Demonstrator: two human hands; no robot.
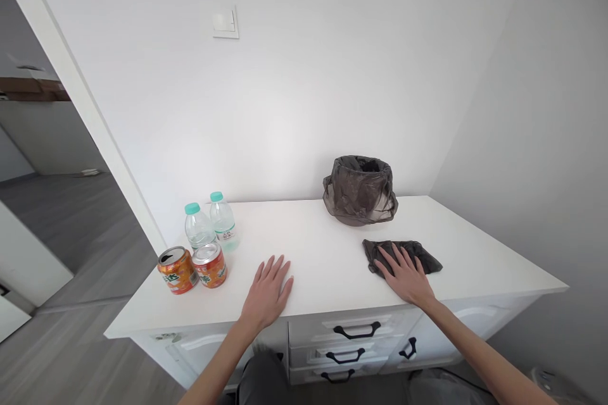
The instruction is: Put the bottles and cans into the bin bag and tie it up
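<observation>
My left hand (267,291) lies flat on the white cabinet top (304,234), fingers stretched out and nothing under them that I can see. To its left stand two orange drink cans (177,271), one with an opened top, and behind them two clear plastic bottles (222,218) with teal caps. My right hand (405,275) rests palm down, fingers spread, on a folded black plastic bag (425,256). Behind that bag, near the wall, a small bin lined with a dark plastic bag (361,190) stands upright, the bag's edge folded down over its outside.
Below the top are white drawers (351,330) with black handles and cupboard doors. A white wall (294,76) with a light switch (225,22) rises behind. At the left is a doorway over grey floor (90,329). A clear plastic wrapping lies low at the right.
</observation>
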